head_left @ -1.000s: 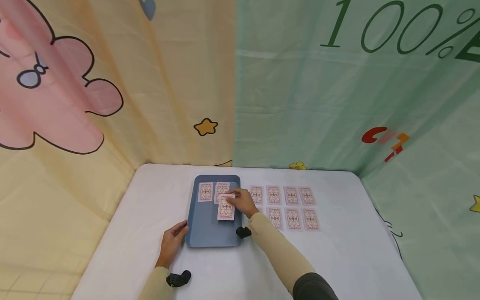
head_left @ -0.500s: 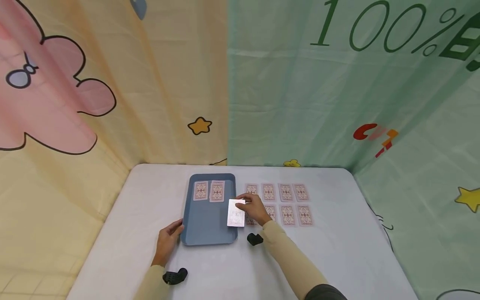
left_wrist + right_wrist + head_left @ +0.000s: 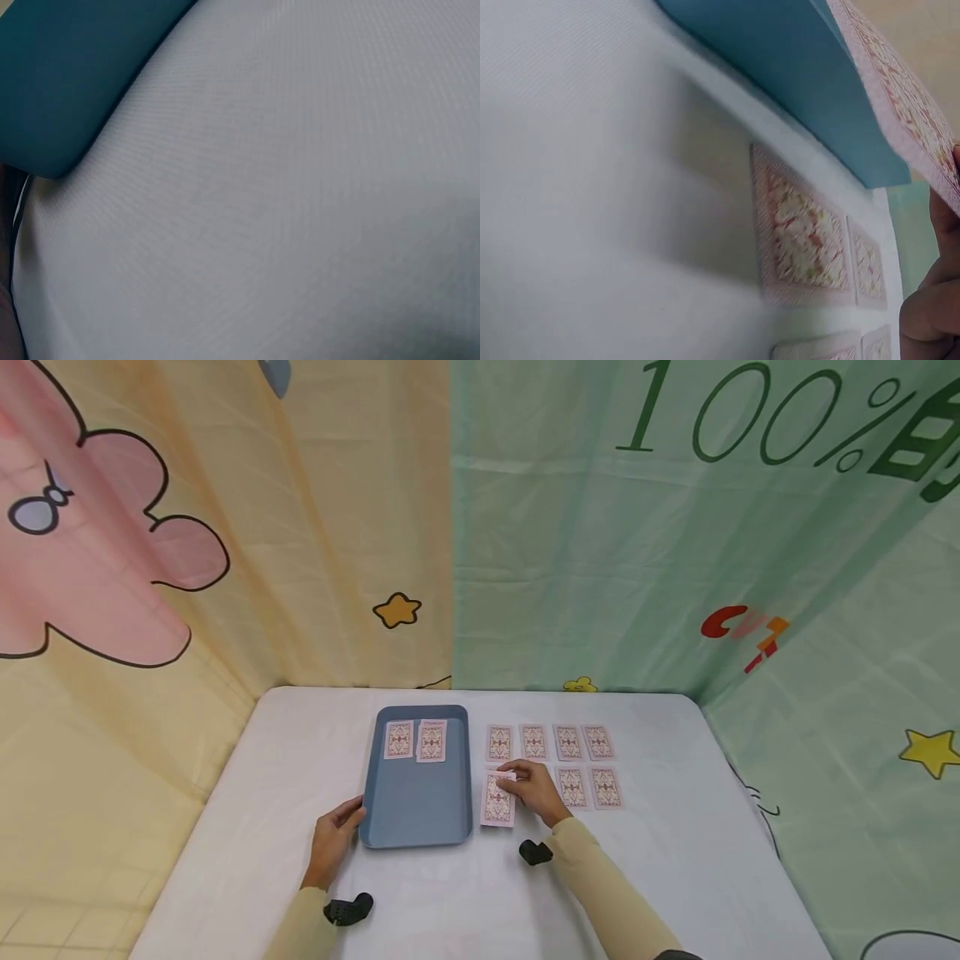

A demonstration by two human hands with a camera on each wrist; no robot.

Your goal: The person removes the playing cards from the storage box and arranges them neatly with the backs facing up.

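My right hand (image 3: 536, 789) pinches the top edge of a playing card (image 3: 497, 803) between thumb and fingers, its red patterned back showing. In the right wrist view the held card (image 3: 900, 90) is raised above the table, with a face-down card (image 3: 806, 236) lying below it. My left hand (image 3: 330, 847) rests at the left rim of the blue-grey tray (image 3: 416, 814), fingers fairly straight against the edge. Near the tray's far end lie a face-down card (image 3: 398, 741) and, beside it, slightly offset overlapping cards (image 3: 431, 743). The left wrist view shows mostly tablecloth and a tray corner (image 3: 67, 82).
Right of the tray, several face-down cards (image 3: 534, 742) form a back row. A front row includes two cards (image 3: 572, 788) right of my hand; the hand and held card cover its left part. The white table (image 3: 660, 860) meets patterned curtains (image 3: 585, 568) behind.
My right hand has carried the card from over the tray to the right, above the front row; its back flashed bright midway. My left hand stays at the tray's rim.
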